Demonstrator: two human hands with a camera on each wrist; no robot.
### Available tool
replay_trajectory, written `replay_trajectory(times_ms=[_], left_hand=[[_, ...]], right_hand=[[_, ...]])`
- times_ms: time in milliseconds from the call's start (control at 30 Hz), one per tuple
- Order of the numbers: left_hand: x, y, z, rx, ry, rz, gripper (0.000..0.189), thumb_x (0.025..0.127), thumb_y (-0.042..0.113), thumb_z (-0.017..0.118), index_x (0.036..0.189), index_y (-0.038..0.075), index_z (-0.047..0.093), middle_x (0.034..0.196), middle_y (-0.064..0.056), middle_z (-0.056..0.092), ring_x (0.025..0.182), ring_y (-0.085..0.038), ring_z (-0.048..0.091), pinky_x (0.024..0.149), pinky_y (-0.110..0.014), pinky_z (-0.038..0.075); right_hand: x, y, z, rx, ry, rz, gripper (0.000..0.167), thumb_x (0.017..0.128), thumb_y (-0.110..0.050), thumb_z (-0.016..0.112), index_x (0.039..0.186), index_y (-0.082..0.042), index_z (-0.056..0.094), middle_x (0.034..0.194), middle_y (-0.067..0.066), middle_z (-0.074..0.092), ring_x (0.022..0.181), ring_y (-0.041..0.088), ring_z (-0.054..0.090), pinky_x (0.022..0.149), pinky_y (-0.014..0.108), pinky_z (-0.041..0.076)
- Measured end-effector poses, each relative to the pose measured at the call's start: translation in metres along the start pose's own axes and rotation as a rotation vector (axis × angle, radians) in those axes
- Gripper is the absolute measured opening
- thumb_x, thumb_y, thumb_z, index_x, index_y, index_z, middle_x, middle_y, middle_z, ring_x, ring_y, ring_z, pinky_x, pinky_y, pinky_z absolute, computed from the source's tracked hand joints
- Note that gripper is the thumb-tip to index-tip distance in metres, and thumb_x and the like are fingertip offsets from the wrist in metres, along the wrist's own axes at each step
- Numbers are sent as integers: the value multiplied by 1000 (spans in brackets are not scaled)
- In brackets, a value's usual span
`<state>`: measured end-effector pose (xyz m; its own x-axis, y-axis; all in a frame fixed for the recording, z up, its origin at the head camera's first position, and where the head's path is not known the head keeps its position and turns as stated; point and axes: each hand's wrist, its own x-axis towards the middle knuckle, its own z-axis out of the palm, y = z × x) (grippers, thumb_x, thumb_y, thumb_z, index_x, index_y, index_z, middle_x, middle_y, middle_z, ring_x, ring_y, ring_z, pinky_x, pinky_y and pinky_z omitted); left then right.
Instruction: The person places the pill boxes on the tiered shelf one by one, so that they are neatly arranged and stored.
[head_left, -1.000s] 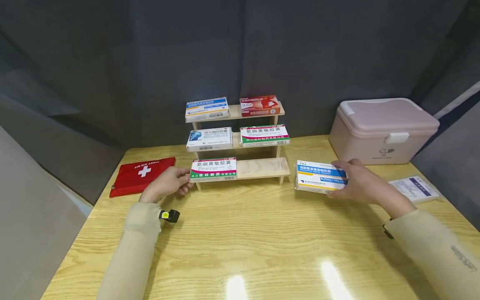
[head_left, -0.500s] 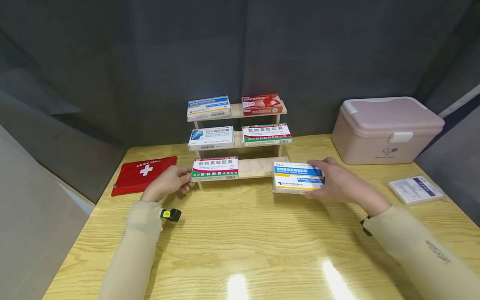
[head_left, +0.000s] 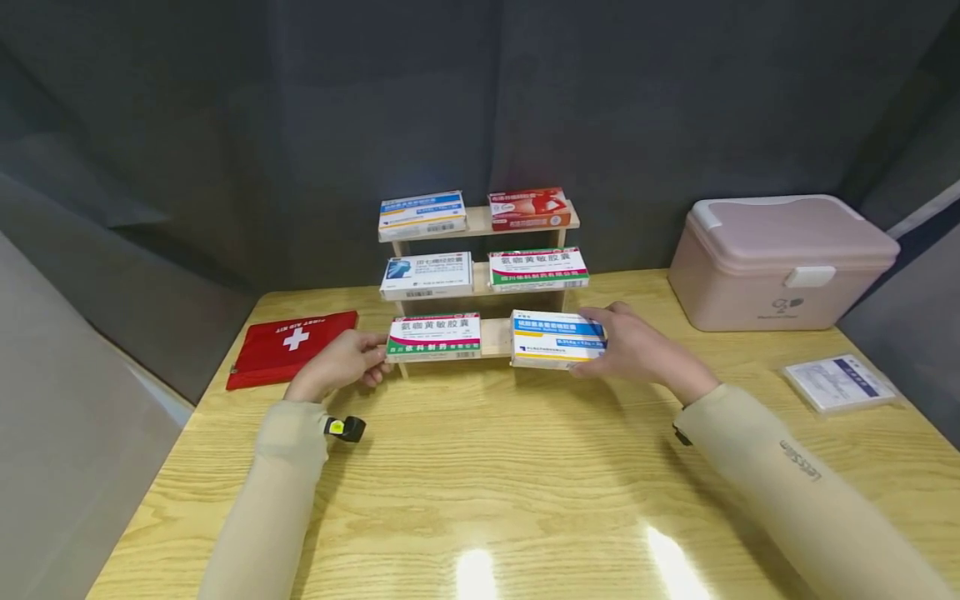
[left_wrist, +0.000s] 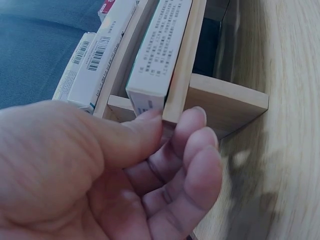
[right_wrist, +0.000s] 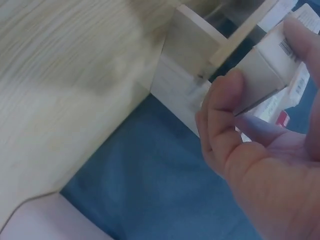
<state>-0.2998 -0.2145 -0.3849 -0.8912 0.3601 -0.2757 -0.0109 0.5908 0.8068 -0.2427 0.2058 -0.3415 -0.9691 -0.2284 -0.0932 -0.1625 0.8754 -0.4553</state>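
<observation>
My right hand [head_left: 641,350] grips a white, blue and yellow medicine box [head_left: 553,340] by its right end, over the right part of the bottom tier of a three-tier wooden shelf [head_left: 495,337]. In the right wrist view, thumb and fingers hold opposite sides of the box [right_wrist: 260,75], which looks slightly tilted above the board. My left hand [head_left: 341,365] pinches the left end of the bottom tier, thumb above and fingers beneath, as the left wrist view shows. Beside that thumb a green and white medicine box [head_left: 433,336] lies on the tier.
Upper tiers bear a blue-white box [head_left: 422,216], a red box [head_left: 529,208], a white box [head_left: 426,275] and another green-white box [head_left: 538,268]. A red first aid pouch [head_left: 292,348] lies left. A pink case [head_left: 783,262] and a flat clear-wrapped packet [head_left: 838,383] are at right.
My right hand has carried the blue and white box leftward from beside the shelf to over its bottom tier. The left hand has stayed at the tier's end.
</observation>
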Motion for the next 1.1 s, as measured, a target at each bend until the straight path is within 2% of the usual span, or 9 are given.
replay_trajectory(times_ms=[267, 600, 933, 1100], left_hand=[[0, 3, 2, -9, -7, 6, 37, 100, 12, 59, 135, 0, 55, 101, -21, 65, 77, -26, 63, 73, -32, 57], [0, 2, 0, -10, -8, -3, 37, 100, 13, 59, 135, 1, 55, 103, -23, 64, 77, -27, 64, 73, -32, 58], [0, 2, 0, -30, -7, 13, 36, 100, 10, 58, 135, -1, 55, 101, -24, 64, 76, -27, 63, 73, -32, 58], [1, 0, 0, -23, -4, 2, 35, 100, 11, 59, 133, 0, 56, 102, -24, 64, 77, -27, 63, 73, -32, 58]], right_hand=[[16, -1, 8, 14, -37, 87, 110, 73, -47, 87, 154, -1, 28, 144, 30, 33, 121, 40, 43, 105, 57, 37], [25, 2, 11, 58, -19, 118, 117, 72, -56, 84, 156, -2, 22, 149, 28, 29, 131, 42, 37, 108, 59, 32], [28, 7, 15, 60, 12, 88, 117, 74, -58, 81, 156, 0, 20, 153, 28, 24, 136, 45, 32, 110, 59, 30], [28, 8, 19, 65, 30, 68, 114, 75, -54, 82, 155, 0, 21, 155, 28, 23, 139, 46, 29, 110, 60, 30]])
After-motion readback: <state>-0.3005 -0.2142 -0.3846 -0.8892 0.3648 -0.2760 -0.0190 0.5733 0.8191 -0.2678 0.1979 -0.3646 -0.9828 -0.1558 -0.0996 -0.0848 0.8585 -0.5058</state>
